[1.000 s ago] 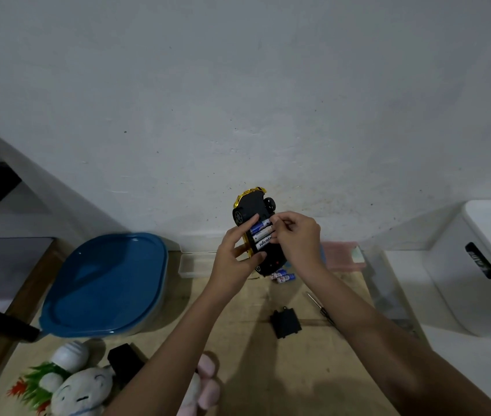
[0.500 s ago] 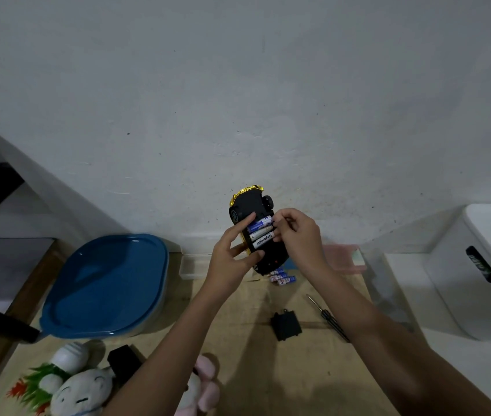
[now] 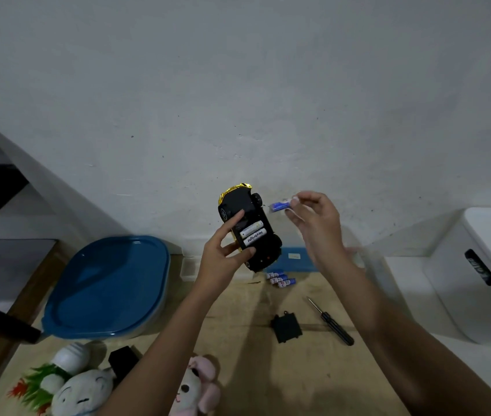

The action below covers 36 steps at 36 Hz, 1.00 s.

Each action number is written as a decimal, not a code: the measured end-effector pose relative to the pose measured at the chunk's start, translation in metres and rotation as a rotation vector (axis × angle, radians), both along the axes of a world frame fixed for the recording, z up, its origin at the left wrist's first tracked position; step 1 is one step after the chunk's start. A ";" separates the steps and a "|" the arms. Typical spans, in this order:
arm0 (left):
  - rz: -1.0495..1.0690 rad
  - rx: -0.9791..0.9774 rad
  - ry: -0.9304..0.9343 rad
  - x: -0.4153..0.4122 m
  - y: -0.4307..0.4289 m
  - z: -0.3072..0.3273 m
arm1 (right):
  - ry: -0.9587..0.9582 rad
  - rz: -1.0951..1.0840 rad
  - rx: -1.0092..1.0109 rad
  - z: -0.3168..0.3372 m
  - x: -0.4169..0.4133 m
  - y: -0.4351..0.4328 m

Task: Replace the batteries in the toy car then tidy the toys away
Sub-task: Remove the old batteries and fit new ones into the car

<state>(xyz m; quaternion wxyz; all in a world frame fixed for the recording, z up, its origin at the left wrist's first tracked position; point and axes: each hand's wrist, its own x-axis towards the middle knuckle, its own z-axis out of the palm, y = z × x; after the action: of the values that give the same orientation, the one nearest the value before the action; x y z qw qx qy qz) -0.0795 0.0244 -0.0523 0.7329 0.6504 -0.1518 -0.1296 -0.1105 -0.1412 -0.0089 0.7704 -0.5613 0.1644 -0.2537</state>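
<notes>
I see L hand [image 3: 223, 256] gripping the toy car [image 3: 247, 205] underside-up, fingers curled round its body; 2 white batteries [image 3: 253, 232] sit in its open bay. R hand [image 3: 316, 223] pinches a blue battery [image 3: 280, 205] just right of the car, not touching it. Below the car on the table [image 3: 238, 310]: 3 loose batteries [image 3: 280, 279], black cover [image 3: 286, 328], screwdriver [image 3: 331, 322]

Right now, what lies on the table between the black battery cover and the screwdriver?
Nothing. In the head view, the table between the battery cover and the screwdriver is bare wood.
</notes>
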 end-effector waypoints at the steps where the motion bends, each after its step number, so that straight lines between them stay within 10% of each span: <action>1: 0.003 -0.007 0.005 0.000 0.001 0.001 | -0.004 0.002 0.131 0.003 -0.001 -0.004; 11: -0.031 0.019 -0.034 0.002 0.002 0.003 | 0.188 0.031 0.789 0.008 -0.006 -0.014; 15: -0.076 0.076 -0.069 0.002 0.003 0.003 | 0.265 0.102 0.360 0.008 -0.006 -0.005; 21: -0.158 0.116 -0.098 0.001 0.003 0.003 | 0.498 0.088 -1.005 -0.007 -0.007 0.012; 36: -0.267 0.076 -0.073 0.000 0.003 0.009 | 0.486 0.080 -1.204 -0.008 -0.008 0.028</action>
<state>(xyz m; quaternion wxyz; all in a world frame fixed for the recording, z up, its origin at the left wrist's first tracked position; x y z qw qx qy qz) -0.0796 0.0271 -0.0428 0.6781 0.6559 -0.2586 -0.2077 -0.1188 -0.1135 -0.0165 0.2706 -0.9420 0.1420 -0.1385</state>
